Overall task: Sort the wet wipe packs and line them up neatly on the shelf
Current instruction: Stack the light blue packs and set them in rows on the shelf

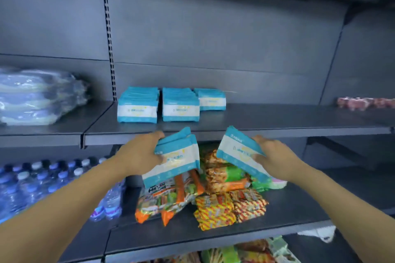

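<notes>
Dark shelf [277,117], left grip [139,153] clamping wipe packs [177,156], right grip [271,156] clamping another pack [239,149]

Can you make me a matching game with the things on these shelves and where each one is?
Things:
1. water bottles
2. wet wipe packs standing in rows
3. pink packets
4. orange snack packets

Places:
A. lower shelf, in the middle, below the hands
B. upper shelf, far right
C. lower shelf, on the left
D. upper shelf, left of the middle

Pairs: 1-C, 2-D, 3-B, 4-A

Bonus: the left hand and the right hand each hold more wipe packs in front of the upper shelf.
</notes>
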Motion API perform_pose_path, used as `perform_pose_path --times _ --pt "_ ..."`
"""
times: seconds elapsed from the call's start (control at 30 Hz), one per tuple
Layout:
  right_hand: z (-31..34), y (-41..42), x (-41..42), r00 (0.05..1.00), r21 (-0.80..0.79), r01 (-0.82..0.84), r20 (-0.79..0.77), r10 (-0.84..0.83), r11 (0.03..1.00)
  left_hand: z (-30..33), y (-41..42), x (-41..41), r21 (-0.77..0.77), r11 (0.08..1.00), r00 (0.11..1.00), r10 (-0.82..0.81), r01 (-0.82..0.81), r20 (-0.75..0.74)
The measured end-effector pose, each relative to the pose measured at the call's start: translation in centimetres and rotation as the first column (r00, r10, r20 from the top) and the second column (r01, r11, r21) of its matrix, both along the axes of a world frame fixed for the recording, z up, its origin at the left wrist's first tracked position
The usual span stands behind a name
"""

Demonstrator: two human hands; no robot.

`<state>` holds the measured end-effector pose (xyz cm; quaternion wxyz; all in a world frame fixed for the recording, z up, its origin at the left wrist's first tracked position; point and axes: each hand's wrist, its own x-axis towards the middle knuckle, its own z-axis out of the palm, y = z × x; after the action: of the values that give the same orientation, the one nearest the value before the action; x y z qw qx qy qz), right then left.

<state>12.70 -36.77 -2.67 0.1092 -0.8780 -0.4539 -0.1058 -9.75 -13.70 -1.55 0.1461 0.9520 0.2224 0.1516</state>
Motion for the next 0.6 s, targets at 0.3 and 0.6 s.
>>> perform_pose_path --times 0.3,0.6 --pt "5.9 3.4 13.0 0.99 0.061 -0.137 -0.014 0.138 0.989 4.5 -1.0 10.7 0.015 0.992 0.991 0.126 -0.126 0.035" --pt "5.9 13.2 21.1 0.966 0.003 -0.257 -0.006 0.257 0.966 8.0 3.2 15.7 0.096 0.963 0.967 0.253 -0.251 -0.015"
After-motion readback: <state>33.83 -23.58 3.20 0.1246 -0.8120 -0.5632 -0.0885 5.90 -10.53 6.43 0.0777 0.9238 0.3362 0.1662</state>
